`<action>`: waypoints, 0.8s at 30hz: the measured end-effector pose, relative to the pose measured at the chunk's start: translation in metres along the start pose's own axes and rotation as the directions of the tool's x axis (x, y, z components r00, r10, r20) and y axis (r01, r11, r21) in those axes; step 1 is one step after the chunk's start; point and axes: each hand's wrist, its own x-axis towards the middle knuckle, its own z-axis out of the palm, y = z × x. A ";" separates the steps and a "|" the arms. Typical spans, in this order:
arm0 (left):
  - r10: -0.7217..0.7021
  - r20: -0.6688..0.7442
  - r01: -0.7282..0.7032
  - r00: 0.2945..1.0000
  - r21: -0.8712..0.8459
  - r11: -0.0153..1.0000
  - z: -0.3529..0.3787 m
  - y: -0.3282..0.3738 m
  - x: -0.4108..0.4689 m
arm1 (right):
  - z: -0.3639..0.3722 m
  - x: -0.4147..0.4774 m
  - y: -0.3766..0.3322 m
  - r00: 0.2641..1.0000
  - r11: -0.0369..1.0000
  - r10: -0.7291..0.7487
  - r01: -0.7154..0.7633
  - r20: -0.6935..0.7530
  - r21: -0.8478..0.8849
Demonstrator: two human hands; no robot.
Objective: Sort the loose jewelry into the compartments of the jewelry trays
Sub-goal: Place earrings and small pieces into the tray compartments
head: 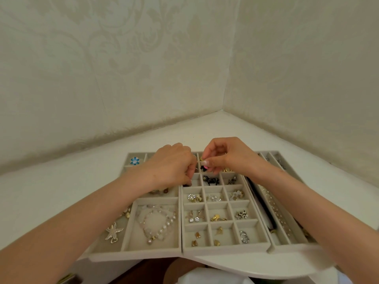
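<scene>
Three grey trays sit side by side on the white worktop (61,191): left tray (133,252), middle tray (225,250), right tray (291,245). Your right hand (225,154) pinches a small gold piece (201,159) between thumb and fingertips, above the rear compartments of the middle tray. Its shape is too small to make out. Your left hand (170,167) is just beside it, fingers curled under; whether they hold anything cannot be told.

Both hands hide the rear compartments beneath them.

Visible in the left tray:
- pearl necklace (162,224) in the large near compartment
- starfish brooch (113,231) left of it
- blue flower piece (134,160) at rear left

Right tray — partly covered by your right forearm (307,193), contents unclear.
</scene>
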 end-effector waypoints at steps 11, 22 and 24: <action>-0.004 -0.102 -0.019 0.995 -0.219 0.976 -0.009 -0.023 -0.016 | 0.020 0.007 -0.004 0.995 0.972 0.009 0.014 0.097 -0.234; 0.083 -0.058 -0.096 0.995 -0.259 0.961 -0.002 -0.030 -0.028 | 0.030 0.005 -0.001 0.995 0.908 -0.011 0.052 0.101 -0.415; 0.094 -0.070 -0.109 0.993 -0.267 0.957 -0.001 -0.030 -0.028 | 0.032 0.003 0.001 0.996 0.878 -0.044 0.073 0.072 -0.474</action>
